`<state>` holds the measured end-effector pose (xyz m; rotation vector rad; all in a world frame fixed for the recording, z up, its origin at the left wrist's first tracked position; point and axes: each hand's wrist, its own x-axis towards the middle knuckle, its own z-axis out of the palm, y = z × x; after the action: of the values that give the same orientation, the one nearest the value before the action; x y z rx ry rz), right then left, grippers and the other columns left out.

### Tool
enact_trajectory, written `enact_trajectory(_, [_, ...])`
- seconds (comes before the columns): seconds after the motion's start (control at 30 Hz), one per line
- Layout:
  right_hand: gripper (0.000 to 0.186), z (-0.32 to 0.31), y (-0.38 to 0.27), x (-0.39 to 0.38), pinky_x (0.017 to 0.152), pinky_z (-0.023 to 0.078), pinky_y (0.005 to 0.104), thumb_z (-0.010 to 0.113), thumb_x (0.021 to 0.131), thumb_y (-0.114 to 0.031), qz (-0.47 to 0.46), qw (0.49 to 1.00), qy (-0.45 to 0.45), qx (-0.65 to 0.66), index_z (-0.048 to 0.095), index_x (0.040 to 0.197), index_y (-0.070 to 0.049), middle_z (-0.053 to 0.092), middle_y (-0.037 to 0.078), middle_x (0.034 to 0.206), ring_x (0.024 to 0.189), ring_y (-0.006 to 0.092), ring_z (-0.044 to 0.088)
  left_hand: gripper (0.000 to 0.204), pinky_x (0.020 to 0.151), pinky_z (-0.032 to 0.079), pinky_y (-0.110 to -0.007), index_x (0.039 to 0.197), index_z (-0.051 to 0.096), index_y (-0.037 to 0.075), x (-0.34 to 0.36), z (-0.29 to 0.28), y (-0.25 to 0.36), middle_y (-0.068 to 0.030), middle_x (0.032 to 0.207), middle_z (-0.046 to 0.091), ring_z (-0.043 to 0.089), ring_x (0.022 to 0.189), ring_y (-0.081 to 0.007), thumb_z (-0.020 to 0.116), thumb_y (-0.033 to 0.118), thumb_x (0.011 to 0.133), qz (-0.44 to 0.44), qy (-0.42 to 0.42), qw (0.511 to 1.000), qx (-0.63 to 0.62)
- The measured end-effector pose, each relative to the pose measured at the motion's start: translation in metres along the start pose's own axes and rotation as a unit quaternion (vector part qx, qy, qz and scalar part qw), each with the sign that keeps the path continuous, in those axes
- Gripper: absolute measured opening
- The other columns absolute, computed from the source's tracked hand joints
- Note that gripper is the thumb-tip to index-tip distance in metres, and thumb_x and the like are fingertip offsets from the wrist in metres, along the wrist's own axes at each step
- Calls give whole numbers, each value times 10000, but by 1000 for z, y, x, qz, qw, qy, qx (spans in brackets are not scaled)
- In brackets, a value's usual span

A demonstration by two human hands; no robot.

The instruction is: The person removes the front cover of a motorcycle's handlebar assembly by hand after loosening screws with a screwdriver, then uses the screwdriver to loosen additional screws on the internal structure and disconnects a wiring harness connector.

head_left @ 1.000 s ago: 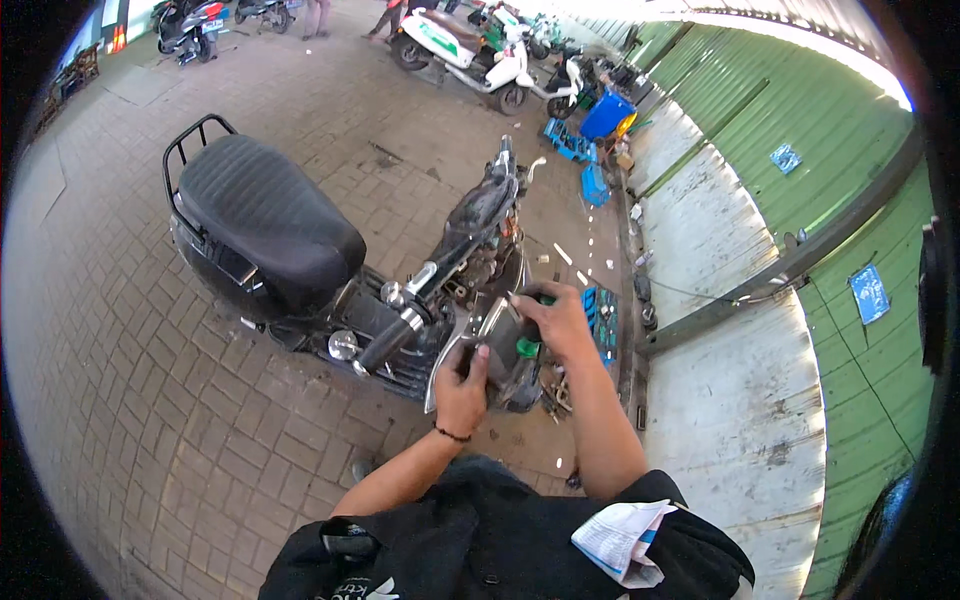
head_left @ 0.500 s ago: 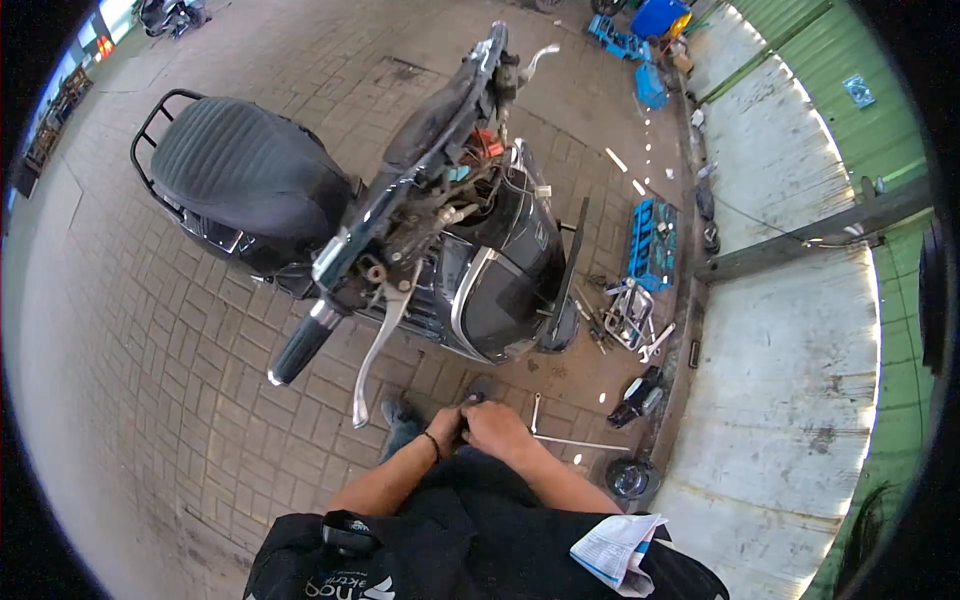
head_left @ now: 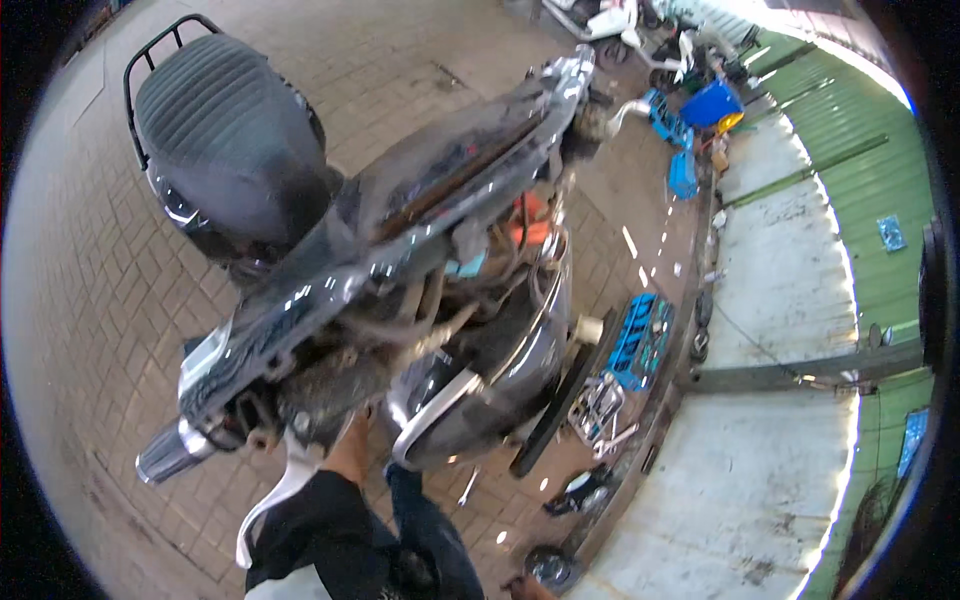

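Observation:
A dark scooter stands close before me, its handlebar cover (head_left: 330, 285) slanting across the view. Below the cover, wires and an orange part (head_left: 530, 220) show in the opened front. My left forearm (head_left: 348, 455) reaches up beneath the handlebar, beside the silver brake lever (head_left: 268, 515); the hand itself is hidden by the scooter. At the lower edge, my right hand (head_left: 523, 588) is partly in view, nearest to a round black dish-like thing (head_left: 547, 565). Its fingers are too cut off and blurred to read. A wrench (head_left: 468, 487) lies on the paving.
The ribbed seat (head_left: 210, 120) and its black rear rail are at the left. By the wall on the right lie a blue crate (head_left: 640, 340), a pile of metal tools (head_left: 600, 410) and a black part (head_left: 582, 490). A blue drum (head_left: 712, 103) and white scooters stand farther back.
My view has moved closer over the scooter. My hands, together in front of me before, have parted: the left is under the handlebar, the right low down by the dish-like thing.

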<state>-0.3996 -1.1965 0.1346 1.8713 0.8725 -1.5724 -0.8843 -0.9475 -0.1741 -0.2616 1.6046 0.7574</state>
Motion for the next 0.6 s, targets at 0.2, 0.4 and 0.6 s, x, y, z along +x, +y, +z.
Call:
enact_trajectory(0.2, [314, -76, -129, -15, 570, 484, 332, 445, 901, -273, -68, 997, 28, -28, 671, 969, -66, 612, 111, 685, 601, 195, 587, 372, 642, 486, -414, 967, 641, 3, 46, 40, 22, -115, 838, 647, 630, 759, -283, 497, 340, 901, 81, 17, 995, 50])
enact_trajectory(0.4, [322, -124, -200, -4, 596, 479, 340, 454, 900, -289, -165, 982, 39, -81, 666, 979, -61, 615, 115, 709, 632, 202, 587, 374, 670, 487, -409, 991, 645, 3, 61, 26, 37, -117, 872, 662, 641, 777, -276, 523, 342, 890, 242, 57, 962, 110])
enact_trajectory(0.6, [332, -144, -257, -8, 622, 475, 347, 462, 898, -306, -265, 958, 50, -100, 662, 988, -57, 619, 120, 732, 663, 209, 587, 389, 754, 496, -383, 1092, 613, 4, -17, -18, 12, -116, 944, 671, 642, 873, -266, 571, 325, 877, 213, -26, 971, -104])
